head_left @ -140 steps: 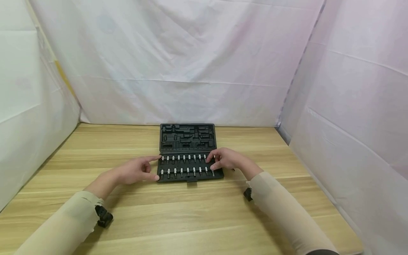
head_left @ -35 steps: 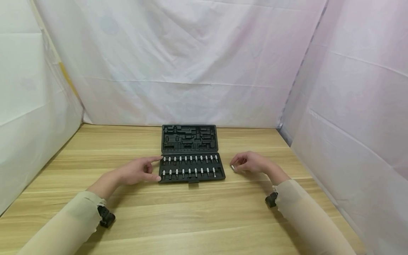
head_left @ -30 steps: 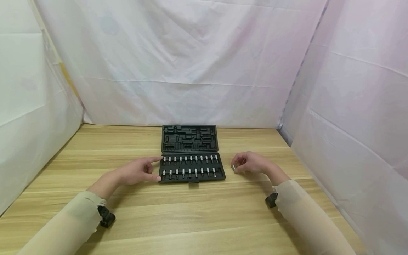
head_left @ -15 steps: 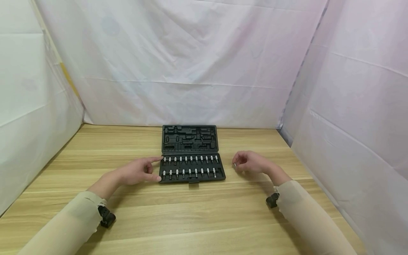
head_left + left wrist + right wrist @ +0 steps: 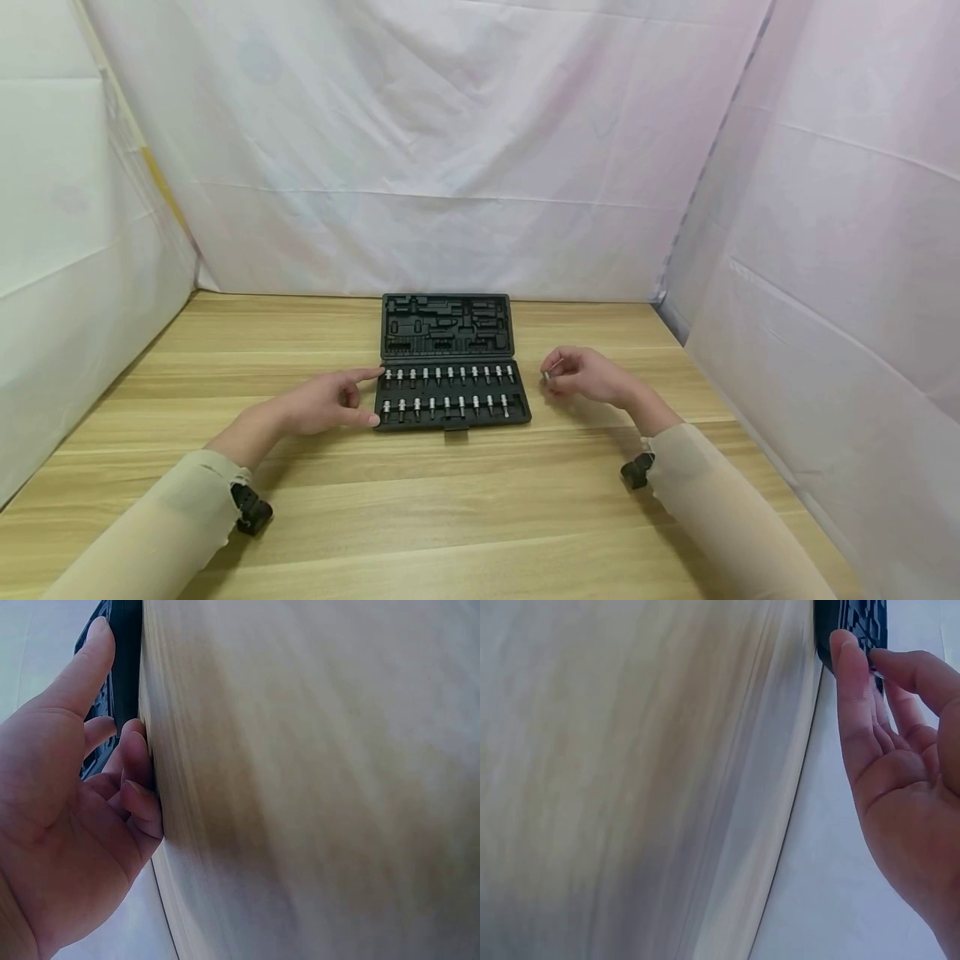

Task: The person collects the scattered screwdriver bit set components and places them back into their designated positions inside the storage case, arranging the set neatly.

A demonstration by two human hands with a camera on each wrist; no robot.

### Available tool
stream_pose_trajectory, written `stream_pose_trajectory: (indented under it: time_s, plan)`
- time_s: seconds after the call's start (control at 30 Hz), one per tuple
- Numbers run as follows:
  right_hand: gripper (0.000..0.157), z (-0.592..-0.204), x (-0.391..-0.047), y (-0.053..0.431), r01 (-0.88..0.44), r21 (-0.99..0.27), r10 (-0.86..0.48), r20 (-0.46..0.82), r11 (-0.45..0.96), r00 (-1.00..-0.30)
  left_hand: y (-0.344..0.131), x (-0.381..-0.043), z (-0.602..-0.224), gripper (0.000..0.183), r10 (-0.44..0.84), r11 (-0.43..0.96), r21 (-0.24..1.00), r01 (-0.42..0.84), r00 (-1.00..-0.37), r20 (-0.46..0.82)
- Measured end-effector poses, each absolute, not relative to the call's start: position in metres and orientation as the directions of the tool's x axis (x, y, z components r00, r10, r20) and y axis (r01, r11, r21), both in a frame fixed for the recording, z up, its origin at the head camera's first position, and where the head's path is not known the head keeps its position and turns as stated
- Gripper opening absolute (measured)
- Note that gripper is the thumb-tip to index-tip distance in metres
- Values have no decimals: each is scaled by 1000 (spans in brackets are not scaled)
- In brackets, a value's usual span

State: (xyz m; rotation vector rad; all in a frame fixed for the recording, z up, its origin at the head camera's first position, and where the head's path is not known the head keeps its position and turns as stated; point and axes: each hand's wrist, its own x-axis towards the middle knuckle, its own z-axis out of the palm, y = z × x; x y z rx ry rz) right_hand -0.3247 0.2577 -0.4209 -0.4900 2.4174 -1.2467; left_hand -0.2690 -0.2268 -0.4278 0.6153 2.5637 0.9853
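Note:
A black plastic case (image 5: pixel 447 389) lies unfolded on the wooden table, its base filled with two rows of silver bit sockets. At the right end of the lower row is a bare stretch of base. My left hand (image 5: pixel 322 405) stays at the case's left side, straight index finger touching the upper corner and thumb the lower one; its other fingers curl under. To the right of the case, my right hand (image 5: pixel 588 375) pinches a small bit socket (image 5: pixel 546 377) between thumb and fingertips, just above the table. In the right wrist view the fingers largely hide that socket.
The case's lid (image 5: pixel 447 327), moulded with recesses, lies folded back behind the base. A latch tab (image 5: pixel 456 424) sticks out at the front. White cloth (image 5: pixel 442 150) hangs behind the table (image 5: pixel 420 517) and along both sides.
My right hand has left the lower row of the case, taken a bit socket at the table on the right, and just lifted it slightly up and back. My left hand keeps its place.

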Motion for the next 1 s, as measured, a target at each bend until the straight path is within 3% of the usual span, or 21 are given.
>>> stream_pose_trajectory:
  time_s: [0.53, 1.0]
  plan:
    - [37, -416, -319, 241, -100, -900, -514, -148, 424, -845, -227, -269, -427, 95, 499, 669, 693, 270, -854, -149]
    - [25, -417, -324, 223, -238, -801, -515, -100, 549, -851, -227, -270, -428, 95, 499, 672, 686, 278, -854, -144]
